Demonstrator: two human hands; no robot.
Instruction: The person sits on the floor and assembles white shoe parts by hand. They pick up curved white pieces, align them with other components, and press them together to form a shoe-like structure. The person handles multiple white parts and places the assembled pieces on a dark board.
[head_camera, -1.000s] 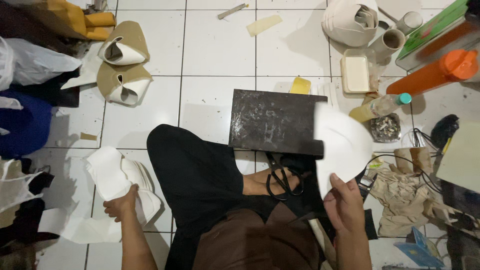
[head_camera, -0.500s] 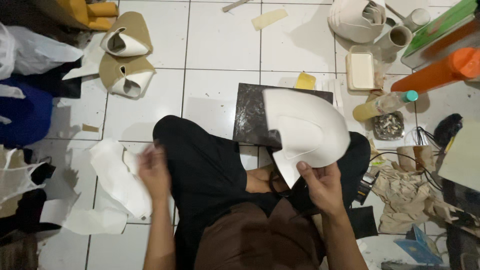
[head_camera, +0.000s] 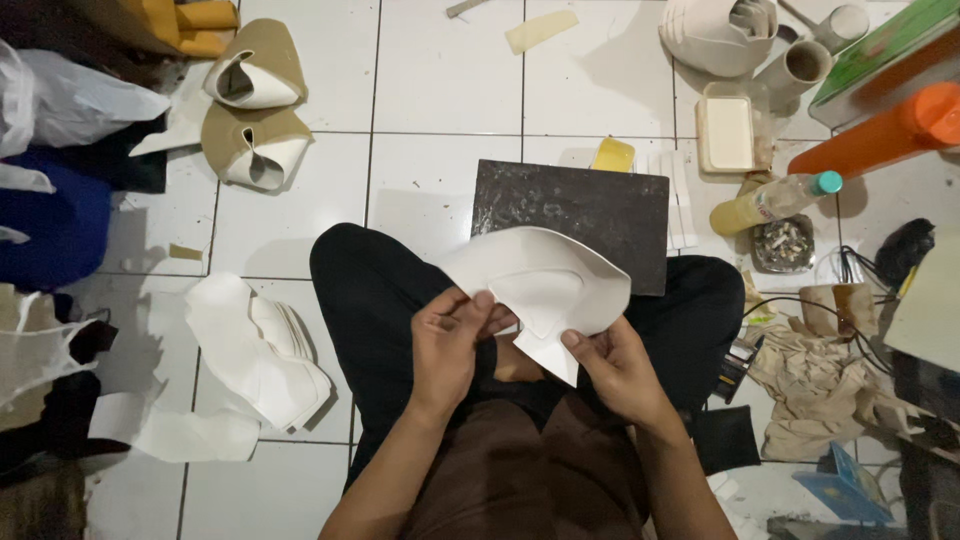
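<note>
**Aligning white cut pieces over the lap**

Left hand (head_camera: 452, 340) pinches the white curved sheet piece (head_camera: 545, 285) at its left edge; right hand (head_camera: 615, 370) grips the lower tab. Both closed on it, above crossed legs, near the dark board (head_camera: 575, 205). Keep edges flush, grip light.

Seated person, overhead view: loose black fabric trousers (head_camera: 380, 290) cover both legs from 9 to 3 o'clock; a brown fabric shirt (head_camera: 520, 480) covers the torso at 6 o'clock. Left hand (head_camera: 450, 345), right hand (head_camera: 620, 375) and both forearms are bare, without sleeves.
</note>
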